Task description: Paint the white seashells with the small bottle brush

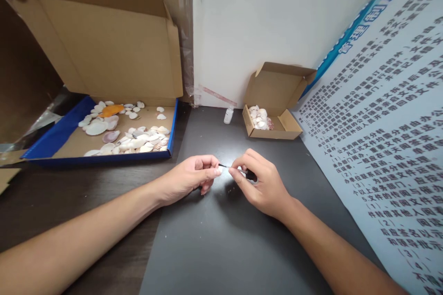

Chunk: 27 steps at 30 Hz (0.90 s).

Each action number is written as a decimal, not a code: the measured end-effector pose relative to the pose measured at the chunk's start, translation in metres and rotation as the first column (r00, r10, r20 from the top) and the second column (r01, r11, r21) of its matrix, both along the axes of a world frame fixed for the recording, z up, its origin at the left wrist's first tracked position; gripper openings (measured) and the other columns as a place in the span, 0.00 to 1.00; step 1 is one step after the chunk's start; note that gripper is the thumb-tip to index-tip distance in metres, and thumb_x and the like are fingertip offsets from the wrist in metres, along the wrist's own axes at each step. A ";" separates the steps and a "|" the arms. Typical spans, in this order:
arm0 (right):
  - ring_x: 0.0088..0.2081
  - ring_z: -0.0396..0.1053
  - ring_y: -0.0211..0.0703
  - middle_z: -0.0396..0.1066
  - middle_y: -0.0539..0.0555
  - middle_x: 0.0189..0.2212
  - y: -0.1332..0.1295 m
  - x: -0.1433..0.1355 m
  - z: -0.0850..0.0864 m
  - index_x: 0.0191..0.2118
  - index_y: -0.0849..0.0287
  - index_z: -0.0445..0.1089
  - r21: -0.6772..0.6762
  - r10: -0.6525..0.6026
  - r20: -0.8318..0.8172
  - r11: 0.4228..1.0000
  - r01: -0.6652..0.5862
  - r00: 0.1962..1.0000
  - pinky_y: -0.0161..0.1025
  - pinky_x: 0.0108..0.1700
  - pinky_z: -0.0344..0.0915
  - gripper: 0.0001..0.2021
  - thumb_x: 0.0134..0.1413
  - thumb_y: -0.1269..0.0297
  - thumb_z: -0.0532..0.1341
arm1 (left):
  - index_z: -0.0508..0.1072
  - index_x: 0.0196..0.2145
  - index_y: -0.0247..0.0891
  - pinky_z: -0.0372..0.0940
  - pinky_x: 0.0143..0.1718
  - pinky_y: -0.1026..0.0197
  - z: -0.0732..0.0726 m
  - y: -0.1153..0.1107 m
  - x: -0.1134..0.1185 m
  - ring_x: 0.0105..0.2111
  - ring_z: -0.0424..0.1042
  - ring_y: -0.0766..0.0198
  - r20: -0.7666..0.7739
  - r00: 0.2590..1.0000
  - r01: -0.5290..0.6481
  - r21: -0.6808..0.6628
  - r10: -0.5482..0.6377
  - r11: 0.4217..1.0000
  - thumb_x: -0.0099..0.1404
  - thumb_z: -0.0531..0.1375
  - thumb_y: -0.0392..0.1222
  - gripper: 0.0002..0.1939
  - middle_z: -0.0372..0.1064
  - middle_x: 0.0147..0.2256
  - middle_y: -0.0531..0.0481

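Over the grey tabletop (194,239), my two hands are close together near the middle of the view. My left hand (199,173) is closed in a pinch of thumb and fingers. A small white bit shows at its fingertips, too small to name for certain. My right hand (261,182) pinches a thin tool (249,175) with a black thick end. Its slim stem points left, and a dark narrow tip meets the left fingertips; whether it touches the white bit I cannot tell. Part of the tool is hidden behind my right fingers.
At the left, an open blue-edged cardboard box (174,124) holds many shells (141,140) and an orange piece (111,110). A small open carton (277,134) with shells (259,117) stands back right. A small white bottle (228,115) is beside it. A printed poster (391,101) lines the right.
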State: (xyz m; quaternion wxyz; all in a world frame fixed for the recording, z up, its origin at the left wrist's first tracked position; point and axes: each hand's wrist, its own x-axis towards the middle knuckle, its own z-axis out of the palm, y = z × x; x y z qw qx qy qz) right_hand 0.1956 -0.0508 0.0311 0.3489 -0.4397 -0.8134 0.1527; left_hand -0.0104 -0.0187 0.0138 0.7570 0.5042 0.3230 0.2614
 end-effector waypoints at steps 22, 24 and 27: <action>0.28 0.63 0.36 0.65 0.49 0.27 0.002 0.001 -0.002 0.33 0.58 0.69 -0.026 -0.001 -0.001 1.000 0.001 1.000 0.34 0.30 0.58 0.06 0.62 0.68 0.58 | 0.68 0.32 0.37 0.58 0.24 0.67 0.003 -0.002 0.001 0.21 0.58 0.72 0.054 0.998 -0.028 -0.052 0.031 0.998 0.59 0.66 0.45 0.12 0.60 0.20 0.58; 0.27 0.61 0.36 0.64 0.49 0.26 0.002 0.000 -0.002 0.32 0.58 0.68 -0.041 0.036 0.000 0.999 -0.036 0.999 0.34 0.30 0.57 0.06 0.62 0.67 0.58 | 0.67 0.32 0.37 0.59 0.24 0.68 0.003 -0.002 0.000 0.21 0.58 0.72 0.065 0.997 -0.035 -0.061 0.039 0.998 0.59 0.67 0.45 0.12 0.60 0.21 0.58; 0.27 0.61 0.36 0.64 0.48 0.25 0.001 -0.001 -0.003 0.32 0.58 0.67 -0.051 0.038 -0.015 0.998 -0.039 0.999 0.34 0.30 0.57 0.07 0.63 0.67 0.57 | 0.66 0.32 0.37 0.60 0.23 0.68 0.003 -0.002 0.001 0.21 0.58 0.72 0.073 0.996 -0.045 -0.070 0.050 0.997 0.59 0.66 0.44 0.12 0.60 0.21 0.58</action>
